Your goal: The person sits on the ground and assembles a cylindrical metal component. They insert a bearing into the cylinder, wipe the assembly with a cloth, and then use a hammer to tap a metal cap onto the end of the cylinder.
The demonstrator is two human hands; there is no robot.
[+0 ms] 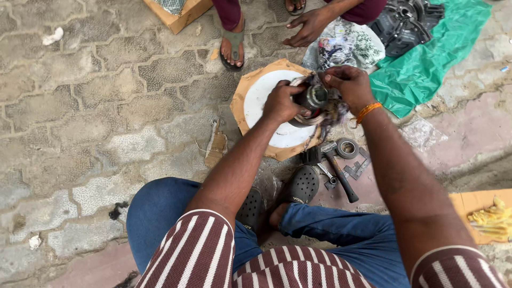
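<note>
Head view, seated worker on paving. I am watching both hands working a round metal part (314, 101), a dark cylinder with a coil of wire around it, held above a white disc (266, 90) that is lying on a piece of brown cardboard (241, 98). The left hand (280, 102) is curling its fingers around the part from the 9 o'clock side; the right hand (346, 85), wearing an orange wristband (368, 111), is pinching the part's top edge from 2 o'clock. The hands are hiding most of the part.

At 6 o'clock of the part a hammer (338, 170), a roll of tape (348, 148) and small metal pieces are lying on the ground, just beside the worker's dark clog (305, 184). At 12 o'clock a clear plastic bag (346, 45) is holding mixed small items I cannot make out. At 1 o'clock a green sheet (426, 64) is carrying a dark machine housing (405, 21). Another person's hand (306, 26) is resting spread on the paving at 12 o'clock, beside a sandalled foot (233, 45). At 4 o'clock yellow gloves (490, 221) are lying on cardboard.
</note>
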